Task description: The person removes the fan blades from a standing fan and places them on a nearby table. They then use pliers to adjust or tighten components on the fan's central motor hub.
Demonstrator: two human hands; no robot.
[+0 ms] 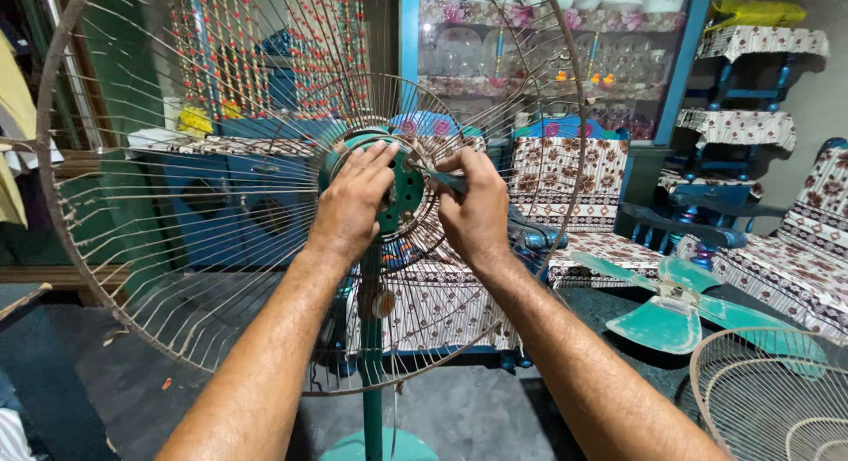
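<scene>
Light: dim, even indoor | Source: not visible | Shadows: soft, on floor (477,408) | Glare: faint on cabinet glass (548,55) | Focus: sharp centre | Edges: wide-angle bending, slight softness

Dark floor (495,408) beneath my hands. To the right of my right forearm, a detached teal fan blade (676,306) lies flat on it; a wire fan guard (777,395) rests just beside that blade. Below my hands stands the fan's teal base (375,445).
</scene>
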